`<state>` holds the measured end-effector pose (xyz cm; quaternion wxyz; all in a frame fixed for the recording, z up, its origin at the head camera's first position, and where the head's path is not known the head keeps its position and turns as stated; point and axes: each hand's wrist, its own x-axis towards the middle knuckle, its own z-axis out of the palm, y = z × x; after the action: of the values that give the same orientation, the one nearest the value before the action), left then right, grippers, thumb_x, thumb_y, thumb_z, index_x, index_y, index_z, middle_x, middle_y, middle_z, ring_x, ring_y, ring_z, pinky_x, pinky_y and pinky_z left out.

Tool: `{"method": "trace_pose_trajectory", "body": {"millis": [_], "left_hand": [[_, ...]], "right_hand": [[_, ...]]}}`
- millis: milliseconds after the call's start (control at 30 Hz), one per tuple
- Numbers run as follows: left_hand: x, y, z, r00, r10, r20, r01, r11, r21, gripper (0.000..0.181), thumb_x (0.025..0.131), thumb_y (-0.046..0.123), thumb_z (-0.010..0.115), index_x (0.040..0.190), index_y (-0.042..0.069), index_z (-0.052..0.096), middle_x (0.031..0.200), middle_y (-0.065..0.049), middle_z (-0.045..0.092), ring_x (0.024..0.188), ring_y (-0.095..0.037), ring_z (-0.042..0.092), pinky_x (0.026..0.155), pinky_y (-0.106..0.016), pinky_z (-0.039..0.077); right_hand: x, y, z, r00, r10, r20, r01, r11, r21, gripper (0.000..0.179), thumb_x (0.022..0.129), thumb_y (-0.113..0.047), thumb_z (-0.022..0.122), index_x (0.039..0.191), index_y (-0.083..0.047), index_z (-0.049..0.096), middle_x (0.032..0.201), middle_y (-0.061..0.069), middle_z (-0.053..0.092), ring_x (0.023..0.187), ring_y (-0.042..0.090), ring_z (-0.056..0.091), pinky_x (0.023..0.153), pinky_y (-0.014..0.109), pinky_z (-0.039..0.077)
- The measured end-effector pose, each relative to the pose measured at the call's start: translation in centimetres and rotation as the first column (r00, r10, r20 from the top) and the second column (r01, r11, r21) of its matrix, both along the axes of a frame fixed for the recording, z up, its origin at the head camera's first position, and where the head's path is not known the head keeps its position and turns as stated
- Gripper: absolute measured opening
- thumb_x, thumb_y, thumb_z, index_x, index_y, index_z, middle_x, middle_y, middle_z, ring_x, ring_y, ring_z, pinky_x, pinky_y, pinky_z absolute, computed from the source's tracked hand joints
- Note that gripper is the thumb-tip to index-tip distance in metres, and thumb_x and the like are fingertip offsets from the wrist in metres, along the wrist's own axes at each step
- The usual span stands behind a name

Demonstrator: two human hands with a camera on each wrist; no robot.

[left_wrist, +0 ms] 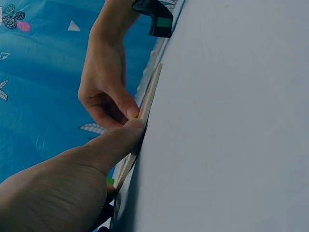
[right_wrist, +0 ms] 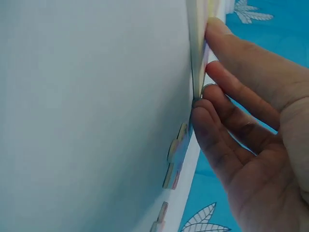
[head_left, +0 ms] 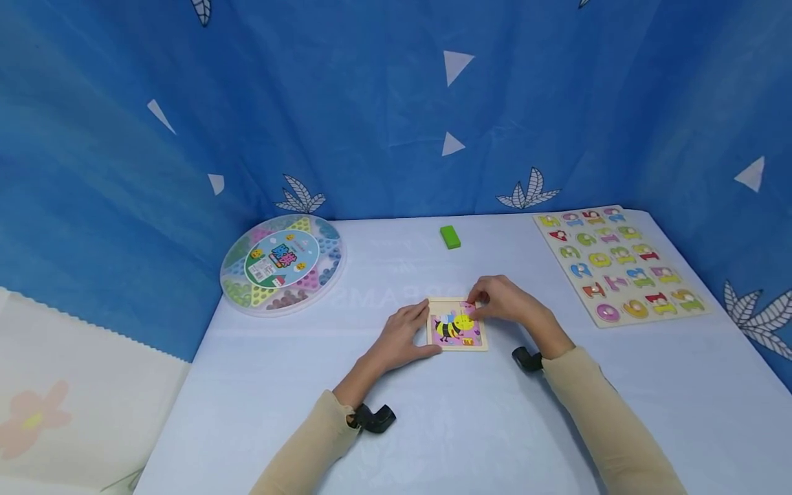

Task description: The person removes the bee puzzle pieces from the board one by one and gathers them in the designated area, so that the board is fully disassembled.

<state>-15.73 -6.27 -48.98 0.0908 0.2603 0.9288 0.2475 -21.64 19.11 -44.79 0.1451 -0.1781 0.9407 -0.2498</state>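
Note:
A small square bee jigsaw puzzle (head_left: 456, 330) in a pale wooden frame lies on the white table. My left hand (head_left: 396, 338) grips its left side, fingertips at the top left corner and thumb along the bottom edge. In the left wrist view that thumb presses on the frame's thin edge (left_wrist: 153, 92). At the upper right corner is my right hand (head_left: 506, 300), its fingers bent and its thumb on the picture. The right wrist view shows the right hand (right_wrist: 260, 125) with thumb and index finger against the picture face and the other fingers curled at the frame's corner.
Behind the puzzle lies a green block (head_left: 450, 237). A round marble game board (head_left: 281, 265) with a clear cover sits at the back left. At the back right lies a wooden board (head_left: 619, 268) of colourful knobbed pieces. Blue curtain (head_left: 383, 103) hangs along the table's back edge.

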Motion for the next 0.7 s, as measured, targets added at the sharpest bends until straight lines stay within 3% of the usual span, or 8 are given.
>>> {"method": "trace_pose_trajectory", "body": {"millis": [367,700], "left_hand": [[-0.02,-0.13,-0.08,1.000,0.006,0.014,-0.006,1.000,0.004,0.087,0.088,0.052,0.066,0.152,0.005,0.031,0.163,-0.002,0.023,0.147,-0.025,0.026,0.118,-0.048,0.026],[-0.12,-0.11,-0.06,1.000,-0.006,0.003,0.006,1.000,-0.007,0.086,0.088,0.053,0.066,0.152,0.007,0.030,0.163,-0.002,0.022,0.147,-0.026,0.027,0.117,-0.048,0.027]], "right_hand": [[0.00,-0.10,-0.48,0.998,-0.055,0.024,0.057,0.997,-0.054,0.029,0.075,-0.021,0.085,0.099,-0.013,0.072,0.089,0.002,0.064,0.086,0.019,0.054,0.078,0.028,0.050],[0.14,-0.24,0.01,0.998,-0.043,0.054,0.046,0.998,-0.051,0.033,0.077,-0.015,0.083,0.108,-0.011,0.072,0.098,0.003,0.067,0.089,0.020,0.055,0.083,0.032,0.052]]}}
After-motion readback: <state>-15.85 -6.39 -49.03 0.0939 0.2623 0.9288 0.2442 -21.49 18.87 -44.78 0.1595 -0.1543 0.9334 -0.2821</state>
